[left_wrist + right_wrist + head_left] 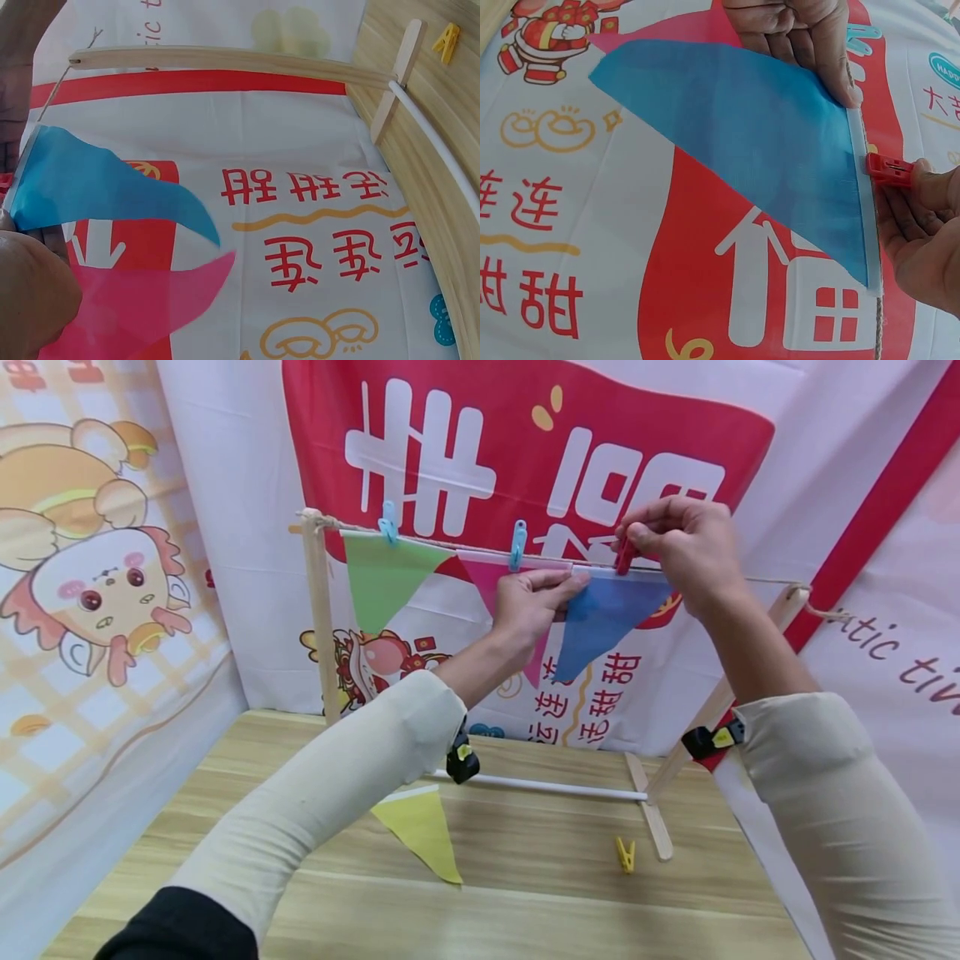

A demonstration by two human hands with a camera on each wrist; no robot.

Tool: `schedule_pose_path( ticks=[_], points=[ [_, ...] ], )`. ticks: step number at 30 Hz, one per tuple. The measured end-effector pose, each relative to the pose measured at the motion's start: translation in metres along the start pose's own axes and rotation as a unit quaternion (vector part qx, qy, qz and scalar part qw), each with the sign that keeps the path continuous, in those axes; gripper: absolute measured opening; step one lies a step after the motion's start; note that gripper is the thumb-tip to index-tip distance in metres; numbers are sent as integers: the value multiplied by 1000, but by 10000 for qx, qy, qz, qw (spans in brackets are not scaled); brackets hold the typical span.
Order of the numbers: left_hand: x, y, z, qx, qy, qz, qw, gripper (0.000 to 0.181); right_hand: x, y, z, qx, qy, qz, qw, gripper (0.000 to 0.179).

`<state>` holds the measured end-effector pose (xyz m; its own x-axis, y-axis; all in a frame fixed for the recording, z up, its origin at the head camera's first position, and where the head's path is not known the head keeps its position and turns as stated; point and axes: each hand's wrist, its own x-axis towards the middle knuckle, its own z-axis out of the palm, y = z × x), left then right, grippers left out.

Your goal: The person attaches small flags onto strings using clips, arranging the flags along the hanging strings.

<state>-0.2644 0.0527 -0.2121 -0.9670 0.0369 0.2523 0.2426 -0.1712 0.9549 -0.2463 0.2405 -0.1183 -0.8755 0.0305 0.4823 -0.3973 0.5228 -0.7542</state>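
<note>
A blue triangular flag (611,614) lies with its white top edge along a twine line (442,541). My left hand (528,606) pinches the flag's upper left corner between thumb and fingers. With thumb and fingers my right hand (693,547) pinches a red clothespin (890,171), whose tip is at the middle of the flag's white edge. Left of it hang a pink flag (480,572), partly hidden behind the left hand, and a green flag (390,577). Light blue clothespins (517,545) hold these two on the line.
Wooden posts (322,627) carry the line at both ends, joined low by a white rod (555,787). On the wooden table (525,893) lie a yellow flag (423,831) and a yellow clothespin (626,855). A printed cloth (247,485) hangs close behind.
</note>
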Motion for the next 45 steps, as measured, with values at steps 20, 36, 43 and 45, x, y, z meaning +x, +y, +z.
schedule_pose_path(
  ticks=[20,36,43,45],
  points=[
    [2,3,5,81,61,56,9999,41,1,10,-7,-583,-399,-34,9975,44],
    [1,3,2,264,-25,111,9996,40,1,11,-15,-1179,-1029,-258,9873,51],
    [0,1,-3,129,-99,106,9998,38,1,10,-16,-1271,-1122,-203,9853,54],
    [0,0,-5,139,-128,80,9998,38,1,11,-16,-1270,-1149,-179,9851,55]
  ],
)
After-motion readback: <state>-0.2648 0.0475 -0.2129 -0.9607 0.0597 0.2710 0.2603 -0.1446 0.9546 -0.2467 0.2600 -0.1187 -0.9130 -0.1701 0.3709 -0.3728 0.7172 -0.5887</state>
